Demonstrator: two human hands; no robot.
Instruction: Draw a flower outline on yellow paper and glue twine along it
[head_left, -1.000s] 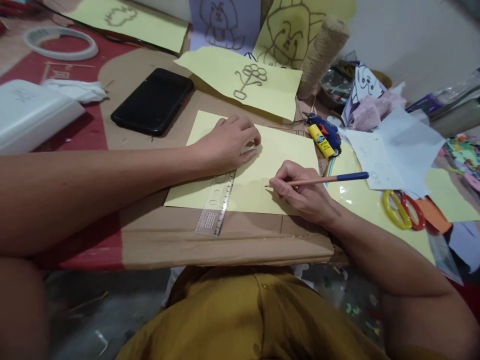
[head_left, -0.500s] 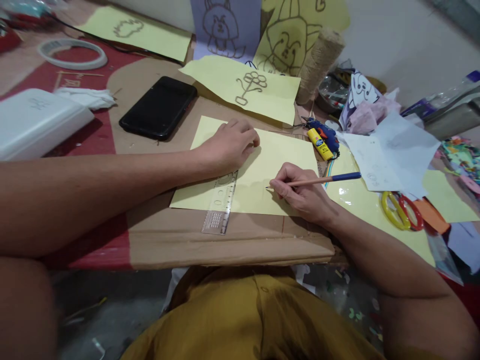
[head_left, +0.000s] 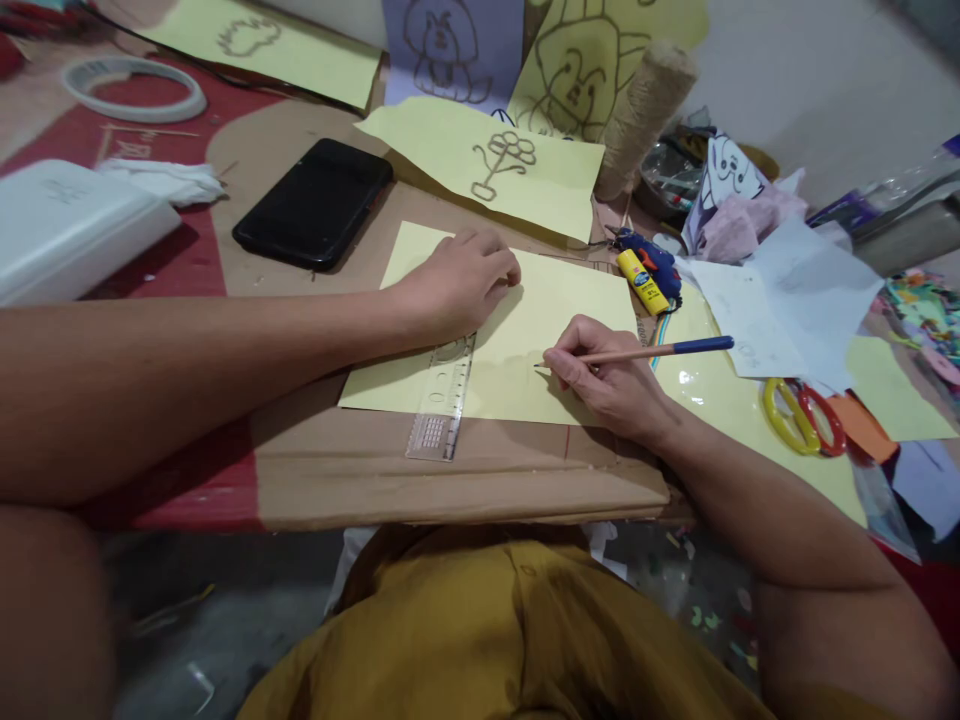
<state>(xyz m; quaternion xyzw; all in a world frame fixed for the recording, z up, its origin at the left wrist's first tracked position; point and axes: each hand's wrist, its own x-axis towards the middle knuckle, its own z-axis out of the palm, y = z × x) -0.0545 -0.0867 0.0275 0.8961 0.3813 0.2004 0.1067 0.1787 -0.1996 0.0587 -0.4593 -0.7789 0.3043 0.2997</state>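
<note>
Crowding the yellow sheet [head_left: 517, 380]: ruler [head_left: 444, 400], phone [head_left: 313, 203].

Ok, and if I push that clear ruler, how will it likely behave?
The ruler looks like thin plastic, so probably light and fairly stiff. Lying flat, it should slide over the yellow paper rather than roll. The left hand covers its far end, so it may drag or pivot there.

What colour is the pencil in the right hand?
The pencil in the right hand has a bare-wood-coloured barrel with a blue end, clearest in the head view.
</note>
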